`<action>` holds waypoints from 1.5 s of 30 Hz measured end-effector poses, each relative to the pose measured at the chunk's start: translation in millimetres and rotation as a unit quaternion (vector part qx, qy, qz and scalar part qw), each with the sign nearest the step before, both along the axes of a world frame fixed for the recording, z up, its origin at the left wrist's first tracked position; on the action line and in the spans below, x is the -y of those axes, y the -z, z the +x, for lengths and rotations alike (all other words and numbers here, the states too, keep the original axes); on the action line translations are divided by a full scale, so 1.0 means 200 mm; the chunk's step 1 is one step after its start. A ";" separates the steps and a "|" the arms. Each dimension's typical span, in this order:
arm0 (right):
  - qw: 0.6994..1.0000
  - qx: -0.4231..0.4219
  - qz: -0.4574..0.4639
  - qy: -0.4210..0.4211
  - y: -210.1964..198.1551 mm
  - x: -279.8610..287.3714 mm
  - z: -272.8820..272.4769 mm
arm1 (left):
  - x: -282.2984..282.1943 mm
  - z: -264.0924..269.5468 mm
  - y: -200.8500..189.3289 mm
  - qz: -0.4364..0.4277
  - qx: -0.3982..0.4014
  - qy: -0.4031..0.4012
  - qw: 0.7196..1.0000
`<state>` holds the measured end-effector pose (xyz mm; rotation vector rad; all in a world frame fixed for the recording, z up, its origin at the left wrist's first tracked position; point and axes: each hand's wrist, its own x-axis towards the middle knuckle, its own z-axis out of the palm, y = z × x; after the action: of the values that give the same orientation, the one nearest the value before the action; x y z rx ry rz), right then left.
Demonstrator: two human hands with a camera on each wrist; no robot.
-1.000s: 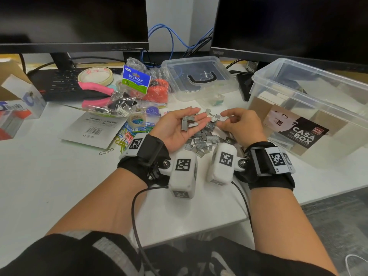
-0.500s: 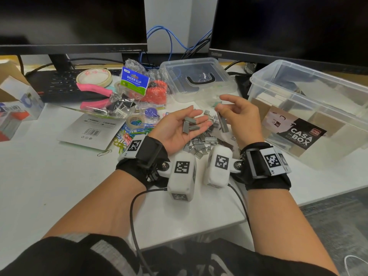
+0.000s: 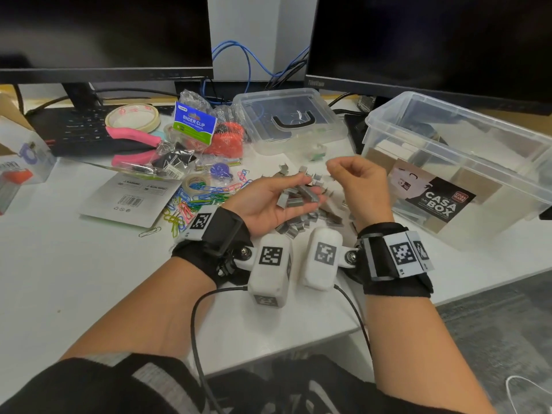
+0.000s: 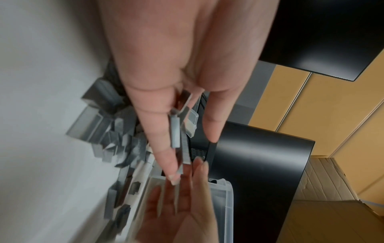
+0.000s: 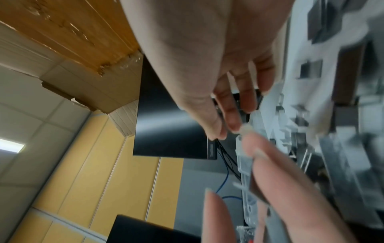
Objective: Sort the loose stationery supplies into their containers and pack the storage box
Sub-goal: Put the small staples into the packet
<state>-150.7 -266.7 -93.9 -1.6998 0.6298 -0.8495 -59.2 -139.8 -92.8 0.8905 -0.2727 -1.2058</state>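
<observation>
Grip: left hand (image 3: 270, 201) lies palm-up, fingers straight, carrying staple strips (image 3: 298, 197); right hand (image 3: 360, 186) has curled fingers, contents unclear.
Done: little.
Left: staple heap (image 3: 307, 219), paper clips (image 3: 191, 201), storage box (image 3: 466, 135) packing.

At lower left of the head view we saw the desk (image 3: 59, 279) bare, free for a hand. Clutter blocked the upper middle: paper clips (image 3: 191, 201), tape (image 3: 133, 118), pliers (image 3: 134, 144), a lidded case (image 3: 286, 121). Staples (image 3: 298, 225) lay under both wrists. The open storage box (image 3: 460, 162) walled off the right, two monitors the rear.
</observation>
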 end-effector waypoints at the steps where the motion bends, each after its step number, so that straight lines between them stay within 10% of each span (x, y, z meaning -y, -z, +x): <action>1: 1.000 -0.004 0.014 0.011 0.01 0.01 -0.02 | 0.00 0.00 0.00 -0.002 -0.005 0.000 1.000; 19: 0.987 -0.144 0.064 -0.007 0.08 -0.11 0.05 | -0.05 0.07 -0.01 -0.055 -0.036 -0.103 0.993; 31: 0.993 -0.085 0.087 0.004 0.02 -0.08 0.22 | -0.07 0.13 -0.01 -0.071 -0.060 -0.143 0.985; 39: 0.925 -0.364 -0.094 -0.056 0.00 0.05 0.26 | -0.08 0.16 -0.01 -0.082 -0.077 -0.159 0.981; 45: 0.975 -0.191 0.004 -0.112 0.02 -0.06 0.23 | -0.08 0.19 0.00 -0.079 -0.072 -0.164 0.981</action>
<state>-105.1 -254.4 -97.5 -1.9026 0.6782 -0.3621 -22.2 -124.7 -92.3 0.6759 -0.0977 -0.9228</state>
